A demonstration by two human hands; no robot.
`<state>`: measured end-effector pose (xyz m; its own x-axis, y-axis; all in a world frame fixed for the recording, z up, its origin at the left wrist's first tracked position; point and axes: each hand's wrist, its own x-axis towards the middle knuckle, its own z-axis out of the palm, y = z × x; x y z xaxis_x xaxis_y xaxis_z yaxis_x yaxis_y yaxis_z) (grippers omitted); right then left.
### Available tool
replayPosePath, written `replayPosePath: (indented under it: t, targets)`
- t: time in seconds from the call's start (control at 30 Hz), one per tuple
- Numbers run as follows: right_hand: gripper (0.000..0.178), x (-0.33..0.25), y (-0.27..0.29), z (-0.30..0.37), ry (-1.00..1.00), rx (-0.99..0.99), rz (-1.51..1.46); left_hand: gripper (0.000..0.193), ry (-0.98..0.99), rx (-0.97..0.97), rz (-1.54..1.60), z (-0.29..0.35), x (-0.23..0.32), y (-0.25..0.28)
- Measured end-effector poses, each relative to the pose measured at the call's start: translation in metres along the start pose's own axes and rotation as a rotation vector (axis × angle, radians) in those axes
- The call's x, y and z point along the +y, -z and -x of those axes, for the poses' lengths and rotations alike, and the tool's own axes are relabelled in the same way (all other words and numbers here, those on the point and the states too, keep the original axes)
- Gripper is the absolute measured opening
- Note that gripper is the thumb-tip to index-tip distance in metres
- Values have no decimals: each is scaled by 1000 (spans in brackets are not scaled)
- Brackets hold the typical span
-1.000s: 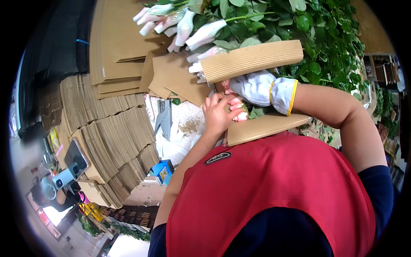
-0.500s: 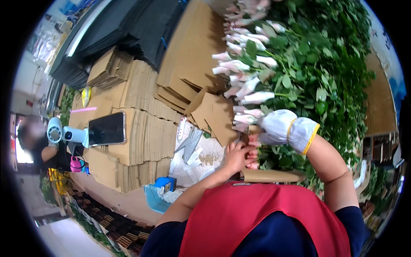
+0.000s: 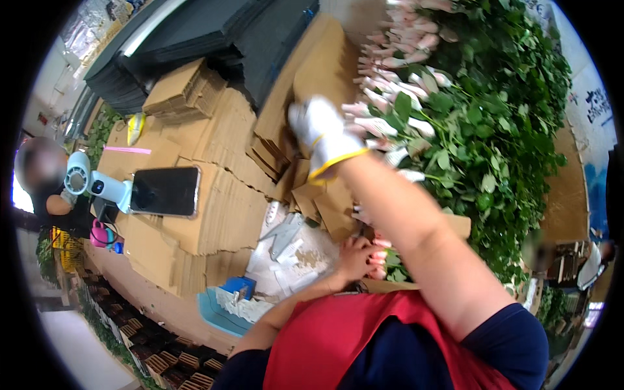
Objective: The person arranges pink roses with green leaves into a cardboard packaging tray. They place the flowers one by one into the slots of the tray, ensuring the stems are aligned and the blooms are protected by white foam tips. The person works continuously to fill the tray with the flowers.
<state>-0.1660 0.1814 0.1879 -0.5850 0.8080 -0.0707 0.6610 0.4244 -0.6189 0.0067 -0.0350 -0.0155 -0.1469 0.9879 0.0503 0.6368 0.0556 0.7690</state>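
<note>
Curled against the pink flower heads (image 3: 377, 260), our bare left hand (image 3: 355, 258) seems to keep them together just beside our red apron (image 3: 325, 328) — whether it is closed around any, we cannot tell. Our gloved right hand (image 3: 318, 123) is over the brown cardboard sheets (image 3: 320, 65), too blurred to show how far it is open or whether it holds one. White-sleeved flowers (image 3: 376, 126) lie with their heads leftward, probably so the blooms stay clear of the green leaves (image 3: 497, 130) and within our reach.
</note>
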Motion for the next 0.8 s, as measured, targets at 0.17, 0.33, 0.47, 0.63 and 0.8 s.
replayPosePath:
  t: [0.17, 0.33, 0.47, 0.63, 0.8]
  targets:
    - [32, -2, 267, 134, 267, 195, 62, 38, -121, 9, -77, -3, -1, 9]
    - [40, 55, 348, 310, 210, -10, 696, 40, 4, -36, -13, -3, -5, 0]
    - [47, 74, 273, 342, 285, -375, 914, 44, 16, -41, -23, -2, -8, -1]
    - [47, 168, 103, 269, 605, -696, 425, 43, 7, -51, -297, -2, -14, -4]
    - [56, 238, 77, 238, 638, -517, 305, 42, 43, -37, -64, 1, -1, 7]
